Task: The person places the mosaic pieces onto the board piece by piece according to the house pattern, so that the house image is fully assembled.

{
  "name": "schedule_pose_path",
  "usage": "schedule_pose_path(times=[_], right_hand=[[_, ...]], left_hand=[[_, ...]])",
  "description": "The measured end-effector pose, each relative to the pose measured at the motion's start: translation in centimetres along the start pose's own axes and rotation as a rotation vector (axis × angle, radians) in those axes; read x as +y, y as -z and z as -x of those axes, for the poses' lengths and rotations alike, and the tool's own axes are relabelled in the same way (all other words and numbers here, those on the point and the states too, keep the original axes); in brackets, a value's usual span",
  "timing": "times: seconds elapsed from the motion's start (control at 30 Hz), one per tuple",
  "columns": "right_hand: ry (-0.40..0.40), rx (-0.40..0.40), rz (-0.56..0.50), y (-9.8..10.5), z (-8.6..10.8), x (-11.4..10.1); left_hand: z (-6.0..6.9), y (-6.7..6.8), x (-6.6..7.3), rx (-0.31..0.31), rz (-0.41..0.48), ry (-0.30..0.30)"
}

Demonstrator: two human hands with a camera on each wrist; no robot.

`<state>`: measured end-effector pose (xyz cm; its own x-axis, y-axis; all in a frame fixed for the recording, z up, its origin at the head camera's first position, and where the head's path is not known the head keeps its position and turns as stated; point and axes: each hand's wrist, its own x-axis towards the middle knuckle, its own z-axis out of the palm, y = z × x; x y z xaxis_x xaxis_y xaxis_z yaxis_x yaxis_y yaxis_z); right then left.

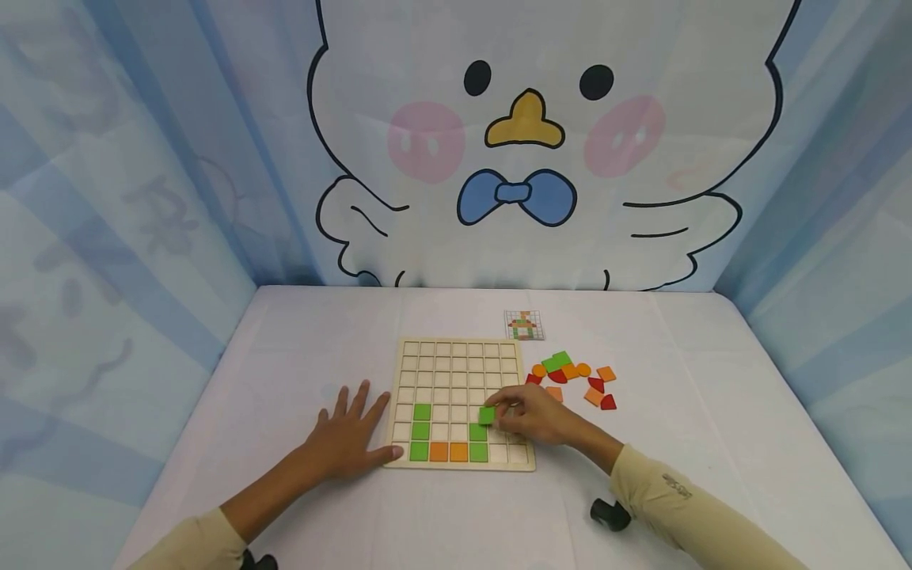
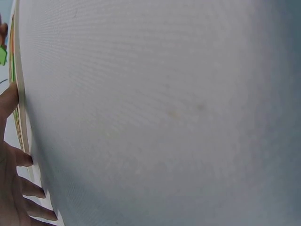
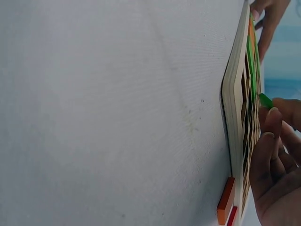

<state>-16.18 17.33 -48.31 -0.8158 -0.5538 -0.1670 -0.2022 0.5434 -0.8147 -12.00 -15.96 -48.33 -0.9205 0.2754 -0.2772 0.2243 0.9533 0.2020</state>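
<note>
- Head view: right hand [image 1: 534, 413] pinches green square tile [image 1: 487, 416] over gridded board [image 1: 442, 378], at shorter green column [image 1: 478, 432].
- Left hand [image 1: 343, 443] spread, gripping nothing, thumb at board's edge.
- Likely placing step; next: align, lower, release.

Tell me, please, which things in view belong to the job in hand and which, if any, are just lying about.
Part of the job, it seems:
grid board
green tile in the right hand
placed green and orange tiles
loose coloured pieces
picture card, probably the pattern

Apparently incidental:
printed backdrop
black object by the right sleeve, possibly worn
</note>
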Motion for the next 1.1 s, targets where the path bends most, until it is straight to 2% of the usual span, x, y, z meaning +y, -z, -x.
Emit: schedule_pose_path(times=[0.27, 0.67, 1.1], right_hand=[[-0.018, 0.005, 0.000, -0.3, -0.3, -0.6], [-0.031, 0.019, 0.019, -0.6, -0.7, -0.9], [-0.037, 0.032, 0.113, -0.8, -1.3, -0.7]], left_hand=[[0.1, 0.3, 0.2, -0.002, 0.027, -0.010], [0.1, 0.2, 0.2, -0.007, 0.021, 0.001], [0.1, 0.3, 0.2, -0.011, 0.024, 0.005]])
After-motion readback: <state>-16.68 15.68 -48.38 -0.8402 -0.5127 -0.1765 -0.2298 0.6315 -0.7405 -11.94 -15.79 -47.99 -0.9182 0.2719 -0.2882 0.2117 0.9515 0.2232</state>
